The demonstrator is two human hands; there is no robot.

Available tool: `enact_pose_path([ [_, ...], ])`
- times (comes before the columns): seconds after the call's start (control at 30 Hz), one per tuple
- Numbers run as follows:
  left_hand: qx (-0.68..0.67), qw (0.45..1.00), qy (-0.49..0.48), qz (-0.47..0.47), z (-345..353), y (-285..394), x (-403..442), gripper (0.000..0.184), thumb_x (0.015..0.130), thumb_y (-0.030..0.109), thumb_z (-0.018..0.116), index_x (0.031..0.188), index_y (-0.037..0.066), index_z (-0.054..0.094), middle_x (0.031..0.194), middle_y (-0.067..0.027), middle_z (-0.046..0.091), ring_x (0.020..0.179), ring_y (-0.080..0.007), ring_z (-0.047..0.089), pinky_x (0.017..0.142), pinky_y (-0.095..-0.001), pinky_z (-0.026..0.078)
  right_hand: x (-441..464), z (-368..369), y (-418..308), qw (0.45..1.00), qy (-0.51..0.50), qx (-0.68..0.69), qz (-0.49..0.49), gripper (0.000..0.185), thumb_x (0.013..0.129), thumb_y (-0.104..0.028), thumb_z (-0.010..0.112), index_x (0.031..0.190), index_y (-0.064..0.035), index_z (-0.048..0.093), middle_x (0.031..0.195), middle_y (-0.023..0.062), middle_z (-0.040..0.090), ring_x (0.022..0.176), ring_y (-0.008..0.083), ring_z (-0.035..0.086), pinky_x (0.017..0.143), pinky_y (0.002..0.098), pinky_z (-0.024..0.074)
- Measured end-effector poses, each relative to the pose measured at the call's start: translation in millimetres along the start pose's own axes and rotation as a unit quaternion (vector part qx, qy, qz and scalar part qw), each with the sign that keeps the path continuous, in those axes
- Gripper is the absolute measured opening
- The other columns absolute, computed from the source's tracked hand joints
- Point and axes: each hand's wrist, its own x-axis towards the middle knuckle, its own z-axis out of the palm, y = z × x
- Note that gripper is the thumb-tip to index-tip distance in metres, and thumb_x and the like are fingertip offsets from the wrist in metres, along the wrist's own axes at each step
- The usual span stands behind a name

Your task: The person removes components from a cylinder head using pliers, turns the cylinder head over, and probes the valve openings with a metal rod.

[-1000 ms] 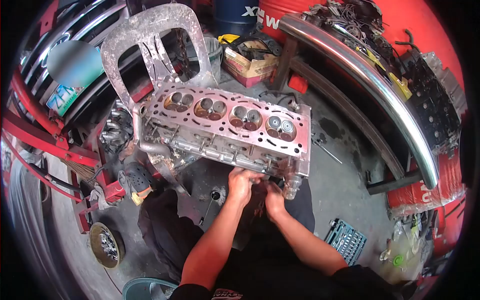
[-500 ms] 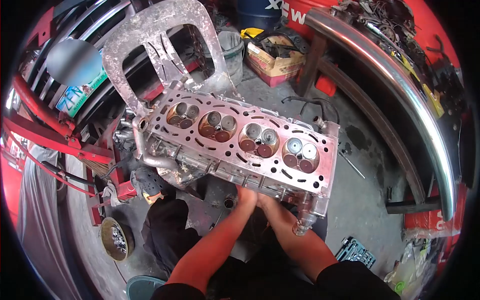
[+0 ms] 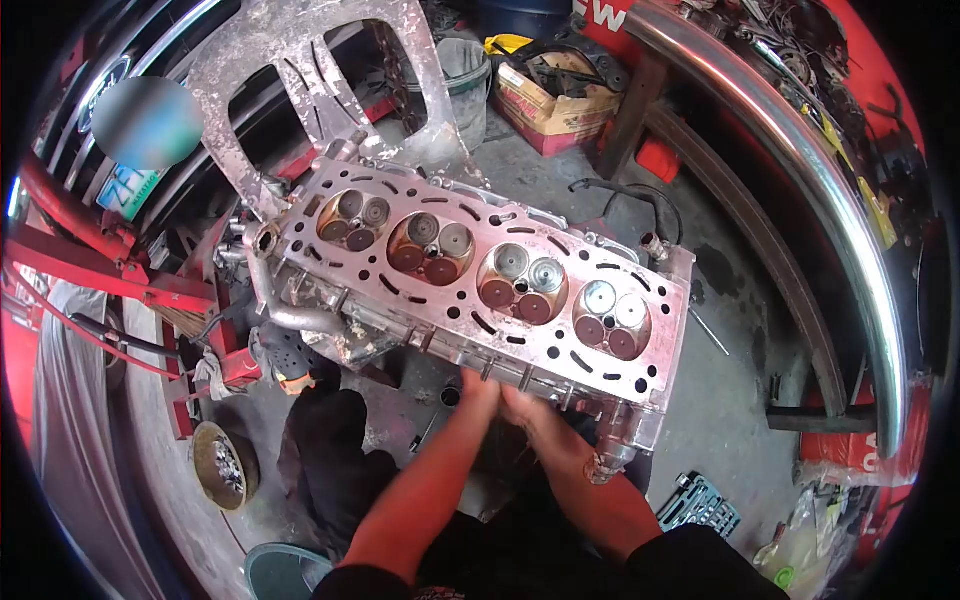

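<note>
A cylinder head [image 3: 470, 318] lies on a worn plastic chair [image 3: 300, 45], its flat face with the round combustion chambers and valves turned up toward me. It slants from upper left to lower right. My left hand [image 3: 481, 388] and my right hand [image 3: 515, 402] are close together at its near long edge, below the middle. The fingers of both hands reach underneath and are hidden by the metal, so their grip cannot be seen. A metal pipe [image 3: 300, 319] runs along the left end, and a fitting [image 3: 612, 455] sticks out at the lower right corner.
A curved chrome bumper [image 3: 850, 190] stands at the right. Beyond the chair are a bucket [image 3: 468, 100] and a cardboard box [image 3: 555, 110]. A bowl of small metal parts [image 3: 205, 465] and a socket set [image 3: 700, 508] lie on the floor. Red metal framework [image 3: 110, 270] is at left.
The view has shifted slightly, and the cylinder head looks a little larger. Both hands stay under its near edge, the right one a little farther from the left.
</note>
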Motion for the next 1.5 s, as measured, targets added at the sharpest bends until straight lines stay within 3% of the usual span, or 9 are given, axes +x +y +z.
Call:
enact_pose_path([
  [0.2,0.193,0.971,0.111,0.086,27.2,-40.4,-17.6,0.055,0.1,0.035,0.034,0.144,0.001,0.034,0.15,-0.0179,0.033,0.134,-0.0314,0.037,0.112,-0.0409,0.032,-0.7,-4.8,-24.0,0.935,-0.31,0.161,-0.06,0.041,0.099,-0.022,0.048,0.137,-0.0087,0.04,0.138,0.01,0.044,0.126,0.0206,0.04,0.111,0.0368,0.03],
  [0.3,-0.486,0.842,-0.195,-0.127,-12.5,-36.1,51.9,0.06,0.102,0.041,0.026,0.149,0.004,0.024,0.154,-0.0168,0.025,0.14,-0.0323,0.027,0.116,-0.0397,0.021,-16.8,37.3,-7.0,0.995,0.049,-0.082,-0.004,0.042,0.099,-0.025,0.047,0.136,-0.0065,0.041,0.139,0.0123,0.044,0.125,0.0245,0.042,0.11,0.0388,0.0307],
  [0.43,0.165,0.978,0.073,0.108,37.3,-6.1,-32.1,0.052,0.101,0.031,0.036,0.144,0.002,0.032,0.144,-0.0169,0.039,0.13,-0.032,0.04,0.11,-0.0413,0.032,-15.1,9.0,-29.6,0.909,0.004,-0.4,-0.116,0.046,0.097,-0.03,0.047,0.138,-0.0086,0.042,0.144,0.0131,0.041,0.129,0.0263,0.038,0.113,0.0397,0.0261],
  [0.63,-0.218,0.973,-0.069,0.015,-9.3,-25.6,43.1,0.046,0.095,0.022,0.052,0.135,0.0,0.044,0.133,-0.0143,0.051,0.117,-0.0289,0.053,0.102,-0.0402,0.042,-15.7,58.2,-47.0,0.915,-0.045,-0.399,-0.046,0.057,0.096,-0.044,0.036,0.14,-0.0079,0.041,0.148,0.0149,0.037,0.134,0.0291,0.035,0.114,0.0394,0.0257],
  [0.7,0.235,0.958,0.058,0.155,-9.6,-22.0,41.2,0.047,0.094,0.022,0.053,0.134,0.0,0.045,0.134,-0.014,0.051,0.118,-0.0255,0.052,0.102,-0.038,0.042,-9.3,45.9,-42.7,0.593,-0.027,-0.802,-0.062,0.056,0.097,-0.043,0.035,0.139,-0.0067,0.041,0.148,0.0144,0.037,0.133,0.0277,0.036,0.113,0.0391,0.0263],
  [0.8,-0.089,0.99,0.078,0.082,-3.9,-35.0,27.1,0.054,0.099,0.034,0.04,0.141,0.001,0.039,0.142,-0.0133,0.044,0.13,-0.023,0.041,0.108,-0.036,0.033,-1.6,27.2,-22.7,0.808,-0.006,-0.587,-0.052,0.055,0.097,-0.043,0.035,0.138,-0.0074,0.042,0.146,0.0148,0.039,0.133,0.0298,0.036,0.112,0.0397,0.0275],
  [0.93,0.102,0.99,0.057,0.079,-2.7,-24.4,19.8,0.061,0.098,0.046,0.036,0.134,-0.002,0.048,0.135,-0.0179,0.052,0.122,-0.0248,0.049,0.105,-0.0365,0.037,-5.3,68.3,-45.2,0.738,-0.001,-0.665,-0.114,0.064,0.093,-0.054,0.033,0.139,-0.0126,0.044,0.148,0.0148,0.038,0.137,0.0346,0.031,0.116,0.0465,0.0208],
  [1.03,0.177,0.983,0.013,-0.05,6.1,49.8,-35.2,0.065,0.099,0.046,0.03,0.142,-0.002,0.037,0.134,-0.0188,0.052,0.124,-0.0274,0.049,0.105,-0.0375,0.036,-7.4,63.2,-54.5,0.509,0.004,-0.859,-0.056,0.067,0.094,-0.056,0.031,0.145,-0.0127,0.037,0.15,0.0136,0.035,0.14,0.0316,0.027,0.118,0.0445,0.0164],
  [1.5,-0.129,0.991,0.009,0.012,-21.6,2.5,29.0,0.038,0.098,0.02,0.044,0.13,0.0,0.05,0.125,-0.015,0.058,0.114,-0.0262,0.056,0.094,-0.0372,0.049,-4.9,25.7,-22.8,0.999,0.023,-0.012,0.04,0.045,0.099,-0.039,0.038,0.133,-0.0108,0.047,0.141,0.0102,0.044,0.131,0.0259,0.038,0.113,0.0408,0.027],
])
